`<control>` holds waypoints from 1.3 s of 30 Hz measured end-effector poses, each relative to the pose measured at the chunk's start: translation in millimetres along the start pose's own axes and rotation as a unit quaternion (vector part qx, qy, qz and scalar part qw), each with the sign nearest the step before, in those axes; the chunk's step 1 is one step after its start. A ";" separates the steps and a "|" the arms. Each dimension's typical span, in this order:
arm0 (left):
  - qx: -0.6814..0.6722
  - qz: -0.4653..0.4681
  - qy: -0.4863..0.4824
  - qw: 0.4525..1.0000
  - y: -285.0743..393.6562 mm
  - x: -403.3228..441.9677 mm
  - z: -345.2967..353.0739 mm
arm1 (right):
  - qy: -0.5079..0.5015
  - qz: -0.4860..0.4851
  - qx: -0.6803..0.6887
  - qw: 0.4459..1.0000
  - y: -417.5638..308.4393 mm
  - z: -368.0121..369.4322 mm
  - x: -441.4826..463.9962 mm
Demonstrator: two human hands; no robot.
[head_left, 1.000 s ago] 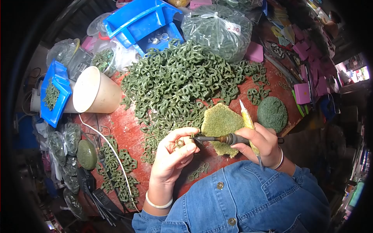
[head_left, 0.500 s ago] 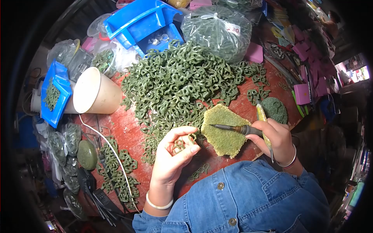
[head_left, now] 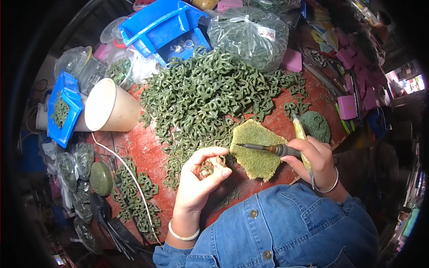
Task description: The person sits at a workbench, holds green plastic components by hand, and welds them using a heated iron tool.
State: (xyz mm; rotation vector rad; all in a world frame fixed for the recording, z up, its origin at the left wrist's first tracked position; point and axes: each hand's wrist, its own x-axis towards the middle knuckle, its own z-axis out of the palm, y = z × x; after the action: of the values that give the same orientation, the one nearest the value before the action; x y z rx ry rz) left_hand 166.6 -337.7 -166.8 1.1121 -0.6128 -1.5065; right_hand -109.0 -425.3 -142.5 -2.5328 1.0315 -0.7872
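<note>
My right hand (head_left: 316, 160) grips a soldering iron (head_left: 286, 151), its dark tip lying over a rough yellow-green sponge-like pad (head_left: 254, 164). A slim yellow-wrapped tool with pointed ends (head_left: 300, 130) is also held between the fingers of that hand. My left hand (head_left: 199, 177) is curled around several small green openwork pieces (head_left: 206, 169), one pinched near the fingertips and partly hidden. Beyond both hands spreads a large heap of similar green pieces (head_left: 210, 89), reaching down close to my left fingers.
A white bucket (head_left: 120, 109) stands at the left, with a white cable (head_left: 117, 154) running below it. Behind the heap are blue bins (head_left: 165, 27) and a clear bag of green pieces (head_left: 246, 40). A round dark-green pad (head_left: 315, 126) lies right of the sponge-like pad.
The soldering iron has slid slightly left over the pad, and the yellow-wrapped tool has shifted a little with my right hand. My left hand has barely moved.
</note>
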 end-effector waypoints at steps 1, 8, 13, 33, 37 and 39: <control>0.000 -0.004 0.001 1.000 0.5 -0.3 -0.2 | -0.002 -0.002 -0.003 1.000 -0.7 -0.4 0.6; 0.034 0.009 -0.001 0.999 -0.5 0.1 -0.8 | -0.039 0.010 -0.033 0.999 -0.7 -1.7 0.9; 0.020 -0.003 0.001 1.000 -0.8 0.4 -0.6 | -0.027 0.010 -0.027 0.999 -0.4 -1.7 1.2; -0.079 -0.011 -0.015 0.997 -3.1 1.5 -7.2 | -0.031 0.009 -0.036 0.999 0.6 -0.2 0.7; -0.003 -0.029 0.044 0.999 -3.0 -1.5 -8.1 | -0.023 0.015 -0.035 0.999 3.7 -3.8 -0.7; 0.079 0.010 0.069 0.994 -17.6 0.3 -4.8 | -0.027 0.015 -0.042 0.999 4.5 -4.6 -0.9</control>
State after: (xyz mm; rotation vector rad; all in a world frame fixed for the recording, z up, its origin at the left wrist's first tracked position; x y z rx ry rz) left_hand 162.8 -332.6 -184.0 1.3159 -0.6540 -1.3681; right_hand -114.7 -428.2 -141.2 -2.5868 1.1055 -0.6775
